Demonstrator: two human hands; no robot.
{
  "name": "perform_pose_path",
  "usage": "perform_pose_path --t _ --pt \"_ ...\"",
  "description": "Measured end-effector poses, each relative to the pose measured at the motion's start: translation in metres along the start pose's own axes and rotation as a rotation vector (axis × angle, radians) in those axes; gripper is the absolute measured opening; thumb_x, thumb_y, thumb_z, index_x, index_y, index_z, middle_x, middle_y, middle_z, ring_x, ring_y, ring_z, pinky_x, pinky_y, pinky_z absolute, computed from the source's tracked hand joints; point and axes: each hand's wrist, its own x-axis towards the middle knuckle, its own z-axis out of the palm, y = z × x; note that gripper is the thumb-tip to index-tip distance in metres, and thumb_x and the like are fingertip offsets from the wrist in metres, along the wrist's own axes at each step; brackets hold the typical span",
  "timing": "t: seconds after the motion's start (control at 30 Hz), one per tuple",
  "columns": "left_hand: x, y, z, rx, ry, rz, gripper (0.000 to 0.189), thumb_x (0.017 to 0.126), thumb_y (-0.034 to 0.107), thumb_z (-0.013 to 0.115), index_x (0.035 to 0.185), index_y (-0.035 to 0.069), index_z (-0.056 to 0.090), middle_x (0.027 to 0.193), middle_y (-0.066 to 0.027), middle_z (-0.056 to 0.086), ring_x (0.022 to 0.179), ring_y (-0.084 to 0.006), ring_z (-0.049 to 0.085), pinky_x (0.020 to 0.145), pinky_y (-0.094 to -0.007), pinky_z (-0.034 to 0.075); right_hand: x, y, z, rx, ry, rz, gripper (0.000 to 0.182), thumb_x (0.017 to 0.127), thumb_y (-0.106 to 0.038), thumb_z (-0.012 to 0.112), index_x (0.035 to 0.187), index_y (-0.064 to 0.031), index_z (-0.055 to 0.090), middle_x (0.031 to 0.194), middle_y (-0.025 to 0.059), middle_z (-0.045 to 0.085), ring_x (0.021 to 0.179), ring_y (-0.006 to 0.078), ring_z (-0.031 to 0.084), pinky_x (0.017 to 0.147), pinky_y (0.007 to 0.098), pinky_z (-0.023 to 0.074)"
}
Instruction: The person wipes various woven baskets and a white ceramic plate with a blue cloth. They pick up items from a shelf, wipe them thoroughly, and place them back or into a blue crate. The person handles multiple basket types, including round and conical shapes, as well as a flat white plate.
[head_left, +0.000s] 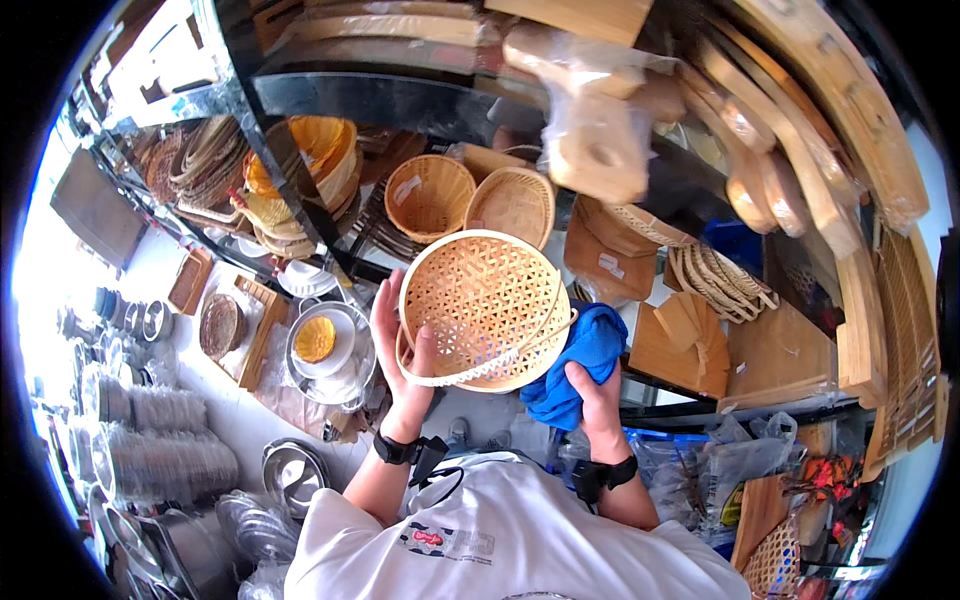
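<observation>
A round woven bamboo basket with a thin handle is held up in front of my chest, its open top facing the camera. My left hand grips its left rim, the thumb over the edge and the fingers behind. Against the basket's lower right side lies a bunched blue cloth, which my right hand clasps with the thumb on top. Whether right-hand fingers also touch the basket under the cloth is hidden. Behind the basket, a deeper wicker basket and an oval basket stand on the shelf.
Plastic-wrapped wooden pieces hang or jut out above the shelf. A black metal shelf post rises left of the baskets. Wooden boards lie at right. Left are a metal basin and stacked wrapped metalware.
</observation>
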Motion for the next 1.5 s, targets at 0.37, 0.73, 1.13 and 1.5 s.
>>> perform_pose_path --t 0.37,0.73,1.13,1.5 --pt "-0.065 0.0 -0.048 -0.417 -0.01 -0.573 0.061 0.099 0.011 0.067 0.154 0.003 0.039 0.148 -0.0101 0.054 0.135 -0.0212 0.053 0.115 -0.0398 0.042 -0.033 0.033 0.01 -0.098 0.087 0.121 0.068 0.088 -0.02 0.083 0.143 -0.0008 0.048 0.134 0.0095 0.06 0.122 0.0206 0.058 0.11 0.0381 0.0436" --pt "-0.118 0.025 -0.056 -0.223 -0.071 -0.523 0.067 0.1 0.007 0.066 0.158 0.004 0.033 0.153 -0.0096 0.05 0.141 -0.0208 0.047 0.118 -0.0384 0.039 -0.057 0.051 -0.015 -0.057 0.001 0.222 0.074 0.089 -0.019 0.082 0.15 -0.0013 0.043 0.141 0.0106 0.057 0.128 0.0218 0.056 0.114 0.0379 0.0409" --pt "-0.197 0.04 -0.079 -0.1 0.022 -0.731 0.044 0.105 0.01 0.061 0.146 -0.001 0.048 0.14 -0.0071 0.061 0.125 -0.0156 0.058 0.107 -0.0339 0.048 -0.081 0.077 0.007 -0.758 -0.143 -0.159 0.068 0.079 -0.016 0.085 0.138 -0.0038 0.053 0.129 0.0187 0.057 0.119 0.0363 0.058 0.103 0.0462 0.0452" --pt "-0.2 0.047 -0.051 0.037 -0.042 -0.542 0.048 0.107 0.015 0.06 0.15 0.002 0.043 0.145 -0.0077 0.058 0.132 -0.0172 0.054 0.111 -0.035 0.044 -0.093 0.051 0.031 -1.196 -0.236 -0.557 0.061 0.068 -0.007 0.082 0.128 -0.0171 0.069 0.116 0.0159 0.053 0.11 0.0398 0.054 0.098 0.0483 0.044"
